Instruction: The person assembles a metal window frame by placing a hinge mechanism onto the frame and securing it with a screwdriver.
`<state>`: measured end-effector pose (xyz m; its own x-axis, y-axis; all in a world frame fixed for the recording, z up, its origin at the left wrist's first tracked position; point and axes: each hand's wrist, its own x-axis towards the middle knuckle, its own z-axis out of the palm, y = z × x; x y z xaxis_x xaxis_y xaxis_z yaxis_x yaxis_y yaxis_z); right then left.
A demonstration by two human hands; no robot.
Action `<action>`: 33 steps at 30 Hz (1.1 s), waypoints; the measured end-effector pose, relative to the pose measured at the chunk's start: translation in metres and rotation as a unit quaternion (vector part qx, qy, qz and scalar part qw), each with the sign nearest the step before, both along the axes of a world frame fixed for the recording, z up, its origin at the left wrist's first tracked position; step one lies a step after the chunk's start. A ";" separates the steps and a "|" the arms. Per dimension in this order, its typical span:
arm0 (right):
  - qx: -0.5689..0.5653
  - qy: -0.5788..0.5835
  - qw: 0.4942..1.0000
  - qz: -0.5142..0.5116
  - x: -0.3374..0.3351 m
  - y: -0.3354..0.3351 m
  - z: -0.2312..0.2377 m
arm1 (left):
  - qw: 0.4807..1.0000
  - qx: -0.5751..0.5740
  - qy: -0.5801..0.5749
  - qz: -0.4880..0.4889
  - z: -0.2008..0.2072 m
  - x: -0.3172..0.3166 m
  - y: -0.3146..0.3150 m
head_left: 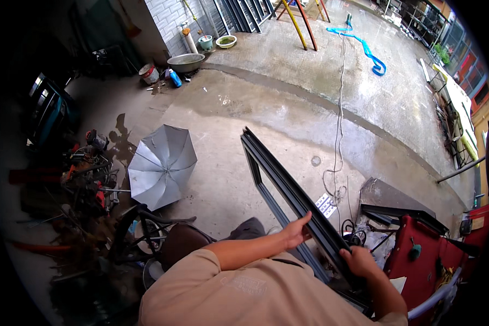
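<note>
A dark grey metal window frame (281, 186) slants across in front of my body, its far corner raised toward the middle of the view. My left hand (298, 231) is closed on the near part of its upper rail, with the thumb along the profile and the other fingers partly hidden. Nearer to me on the right, my right hand (359, 262) grips the same rail from its outer side. The frame's lower end is partly hidden behind my right arm and shirt.
An open silver umbrella (164, 167) stands on the floor to the left, beside piled tools (92, 174). A white power strip (326, 205) and cables lie beyond the frame. At right is a red padded surface (418, 244). A blue strap (372, 57) lies farther off.
</note>
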<state>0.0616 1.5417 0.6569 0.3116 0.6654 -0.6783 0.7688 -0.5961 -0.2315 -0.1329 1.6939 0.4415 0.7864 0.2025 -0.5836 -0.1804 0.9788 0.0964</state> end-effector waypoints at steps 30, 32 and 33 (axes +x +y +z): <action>0.352 -0.049 0.896 -0.267 0.312 0.142 -0.032 | 0.991 -0.001 0.035 0.133 0.017 0.249 0.387; 0.378 -0.074 0.885 -0.263 0.347 0.144 -0.030 | 0.993 -0.006 0.028 0.114 0.047 0.292 0.380; 0.378 -0.069 0.887 -0.255 0.365 0.141 -0.034 | 0.994 -0.009 0.021 0.107 0.048 0.312 0.379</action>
<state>0.4266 1.6824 0.6232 0.7485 0.6624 -0.0305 0.4953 -0.5891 -0.6385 0.1788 2.0726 0.4892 0.7010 0.3525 -0.6200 -0.3818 0.9197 0.0912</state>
